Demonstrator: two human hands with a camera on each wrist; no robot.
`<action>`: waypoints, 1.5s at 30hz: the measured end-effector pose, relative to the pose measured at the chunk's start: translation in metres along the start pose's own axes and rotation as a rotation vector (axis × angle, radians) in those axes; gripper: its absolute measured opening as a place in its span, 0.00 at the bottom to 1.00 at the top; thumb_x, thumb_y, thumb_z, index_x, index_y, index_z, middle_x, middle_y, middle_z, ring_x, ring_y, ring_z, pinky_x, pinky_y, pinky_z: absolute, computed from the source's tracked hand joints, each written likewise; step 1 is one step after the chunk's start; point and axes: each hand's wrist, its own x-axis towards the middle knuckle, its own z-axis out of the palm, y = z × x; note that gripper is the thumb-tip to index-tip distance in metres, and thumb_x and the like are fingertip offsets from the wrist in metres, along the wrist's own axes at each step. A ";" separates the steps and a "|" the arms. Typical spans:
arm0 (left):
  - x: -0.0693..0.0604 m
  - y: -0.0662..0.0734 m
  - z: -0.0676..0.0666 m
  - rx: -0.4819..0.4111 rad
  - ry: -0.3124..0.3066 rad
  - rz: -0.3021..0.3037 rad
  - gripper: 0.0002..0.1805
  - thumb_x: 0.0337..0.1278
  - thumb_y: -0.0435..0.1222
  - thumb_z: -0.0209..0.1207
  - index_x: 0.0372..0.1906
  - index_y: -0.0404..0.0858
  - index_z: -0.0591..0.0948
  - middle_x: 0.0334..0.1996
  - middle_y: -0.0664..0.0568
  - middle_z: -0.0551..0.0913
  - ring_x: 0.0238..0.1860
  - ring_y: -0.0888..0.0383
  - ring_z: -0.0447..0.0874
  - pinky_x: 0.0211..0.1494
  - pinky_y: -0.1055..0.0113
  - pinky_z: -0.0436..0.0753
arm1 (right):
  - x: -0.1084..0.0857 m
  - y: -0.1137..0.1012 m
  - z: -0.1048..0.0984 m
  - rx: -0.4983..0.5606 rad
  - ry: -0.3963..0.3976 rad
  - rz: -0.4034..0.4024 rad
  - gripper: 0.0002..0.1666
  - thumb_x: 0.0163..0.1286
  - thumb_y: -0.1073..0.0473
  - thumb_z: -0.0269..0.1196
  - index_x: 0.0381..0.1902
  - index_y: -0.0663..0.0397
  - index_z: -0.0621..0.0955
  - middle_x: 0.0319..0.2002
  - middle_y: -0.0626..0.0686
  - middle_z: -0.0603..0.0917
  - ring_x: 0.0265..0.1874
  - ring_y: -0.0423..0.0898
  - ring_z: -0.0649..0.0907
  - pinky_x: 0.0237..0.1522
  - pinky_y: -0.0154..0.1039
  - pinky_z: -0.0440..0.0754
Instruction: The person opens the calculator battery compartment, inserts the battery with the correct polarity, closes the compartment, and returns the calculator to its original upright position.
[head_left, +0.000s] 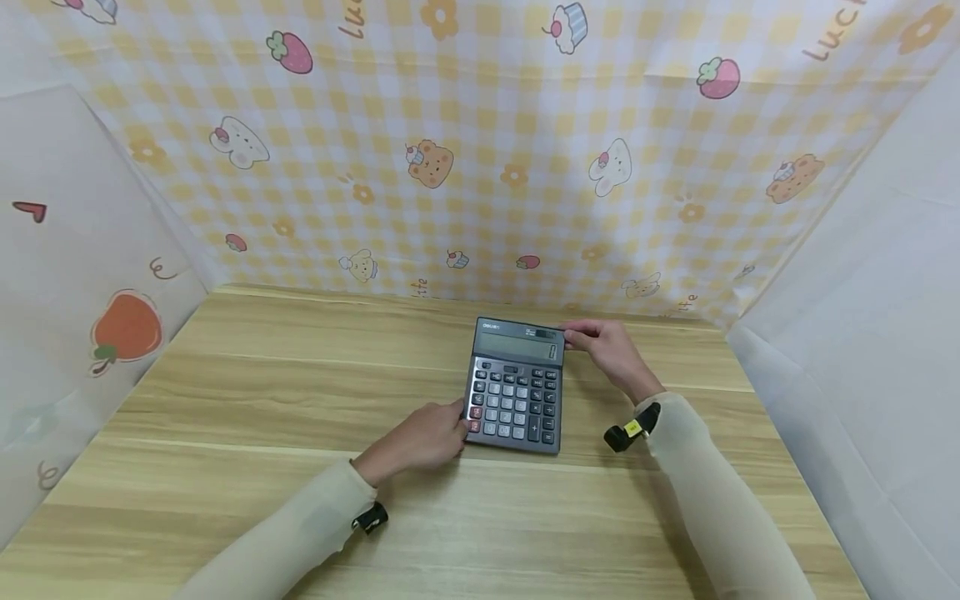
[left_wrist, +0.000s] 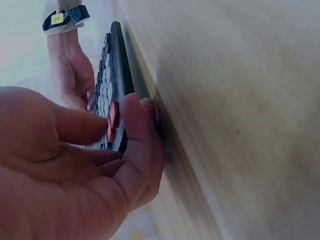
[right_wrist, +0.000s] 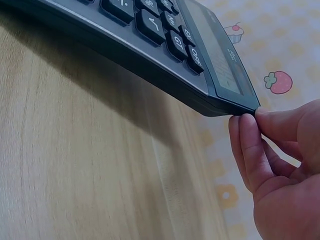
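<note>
A dark grey desk calculator (head_left: pixel 517 385) with a wide display, grey and black keys and two red keys is between both hands, face up. My left hand (head_left: pixel 431 435) pinches its lower left edge; in the left wrist view the thumb is by the red keys (left_wrist: pixel 114 116) and the fingers are under the edge. My right hand (head_left: pixel 611 354) pinches the upper right corner between thumb and fingertips, as the right wrist view shows. A shadow lies under the calculator (right_wrist: pixel 150 55) there, and that side stands off the wood.
The wooden table (head_left: pixel 262 400) spreads under both arms. Behind it hangs a yellow checked cloth (head_left: pixel 480 208) with cartoon prints. White sheets (head_left: pixel 885 275) enclose the sides. Each wrist wears a small black device, one with a yellow label (head_left: pixel 632 428).
</note>
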 end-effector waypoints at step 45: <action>0.001 0.018 -0.007 0.020 -0.090 -0.106 0.29 0.67 0.45 0.75 0.63 0.32 0.80 0.37 0.49 0.83 0.33 0.52 0.80 0.39 0.57 0.79 | 0.019 0.021 0.012 0.003 -0.014 0.057 0.15 0.83 0.65 0.64 0.61 0.68 0.87 0.59 0.64 0.88 0.50 0.48 0.89 0.62 0.44 0.83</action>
